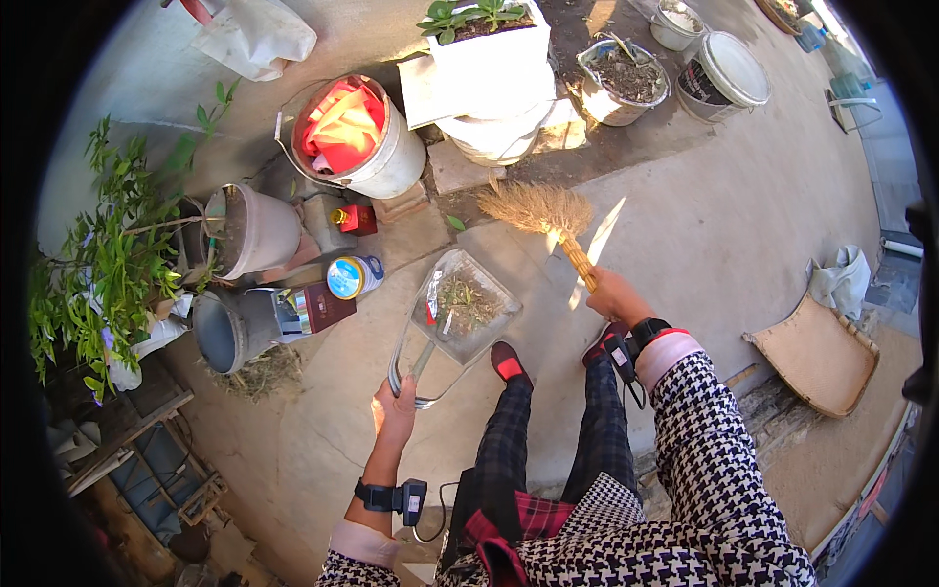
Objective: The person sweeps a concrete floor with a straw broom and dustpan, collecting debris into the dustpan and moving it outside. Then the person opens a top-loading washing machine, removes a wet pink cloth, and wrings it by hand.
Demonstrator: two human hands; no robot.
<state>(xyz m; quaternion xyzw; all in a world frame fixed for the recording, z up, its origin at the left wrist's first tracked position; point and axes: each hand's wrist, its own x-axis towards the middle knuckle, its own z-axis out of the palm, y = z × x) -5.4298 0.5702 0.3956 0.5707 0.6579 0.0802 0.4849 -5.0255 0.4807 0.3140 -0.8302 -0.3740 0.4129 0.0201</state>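
My left hand (394,407) is closed around the handle of a dustpan (506,293), below and left of its pan. Dry plant debris (469,301) with some green leaves and a red-and-silver wrapper (433,297) lies in the pan. My right hand (615,295) grips the bound handle of a straw hand broom (543,209). The broom's bristles point up and left, above the pan and apart from it. Whether they touch the ground I cannot tell. Both my feet stand on the concrete, just right of the dustpan.
A metal bucket with red cloth (392,154), a blue-and-white tin (367,275), a red box (359,220) and a potted plant (268,231) stand left. Planters and buckets (715,81) line the top. A woven winnowing tray (814,352) lies right.
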